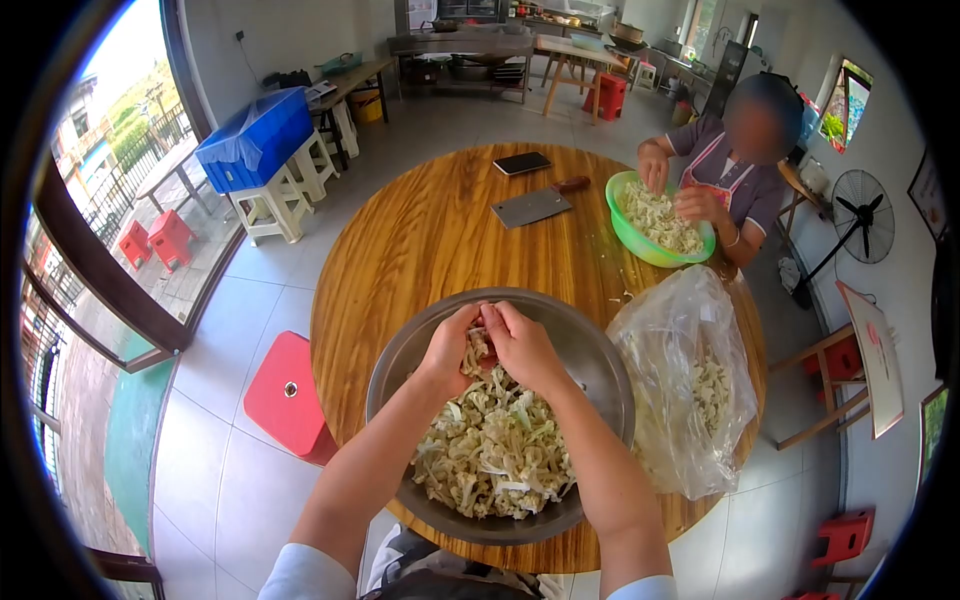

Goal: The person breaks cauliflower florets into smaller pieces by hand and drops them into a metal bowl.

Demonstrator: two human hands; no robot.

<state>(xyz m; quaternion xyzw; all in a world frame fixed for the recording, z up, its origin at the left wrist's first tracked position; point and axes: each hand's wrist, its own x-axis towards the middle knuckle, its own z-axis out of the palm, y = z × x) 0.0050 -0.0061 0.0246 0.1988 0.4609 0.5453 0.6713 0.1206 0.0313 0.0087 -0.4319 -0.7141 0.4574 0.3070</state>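
Both my hands are together over the far part of a wide steel bowl [600, 385]. My left hand [450, 345] is closed around a piece of cauliflower [477, 352]. My right hand [518, 345] meets it, fingers bent and pressed onto the same piece. Beneath them, a heap of torn cauliflower florets [495, 450] fills the near part of the bowl. To the right of the bowl lies a clear plastic bag [655, 350] with more florets [710, 395] inside.
A cleaver [532, 208] and a phone [522, 163] lie on the round wooden table [400, 235]. Across it, a person [745, 170] has both hands in a green bowl [630, 235] of cauliflower. A red stool [285, 390] stands left of the table, a fan [862, 215] at right.
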